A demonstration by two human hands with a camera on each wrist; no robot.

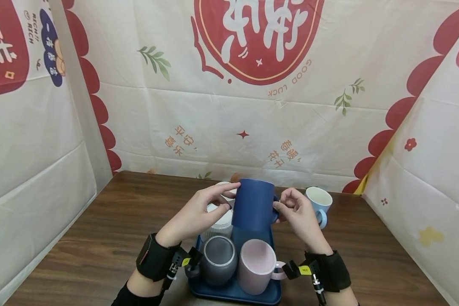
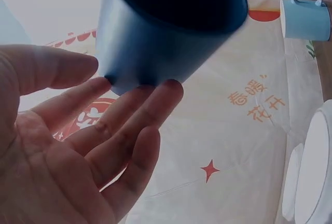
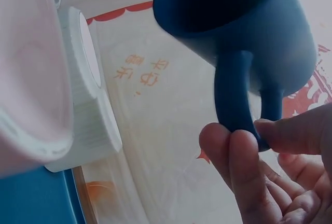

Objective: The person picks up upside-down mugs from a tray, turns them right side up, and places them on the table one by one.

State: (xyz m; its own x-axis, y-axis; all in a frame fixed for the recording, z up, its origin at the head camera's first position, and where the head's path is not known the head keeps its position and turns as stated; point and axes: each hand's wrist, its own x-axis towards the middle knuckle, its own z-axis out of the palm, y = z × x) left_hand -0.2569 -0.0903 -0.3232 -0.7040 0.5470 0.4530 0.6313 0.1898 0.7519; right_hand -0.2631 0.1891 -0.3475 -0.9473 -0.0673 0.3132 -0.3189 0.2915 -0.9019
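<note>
A dark blue mug [image 1: 253,206] is held above the back of a blue tray [image 1: 235,293], its mouth facing downward. My right hand [image 1: 300,214] pinches its handle [image 3: 232,92] between thumb and fingertips. On the mug's other side, my left hand [image 1: 199,212] has its fingers extended, fingertips touching near the base. In the left wrist view those fingers [image 2: 148,107] lie along the base edge, with the thumb beside the wall. Under my wrists, a grey mug [image 1: 219,267] and a pink mug [image 1: 254,272] stand on the tray's near half.
A white ribbed cup [image 1: 219,225] stands behind the grey mug, and another white cup [image 1: 225,185] is partly hidden by my left hand. To the right, a light blue mug [image 1: 319,199] stands on the brown wooden table [image 1: 99,225]. Printed cloth [image 1: 168,110] walls surround the table.
</note>
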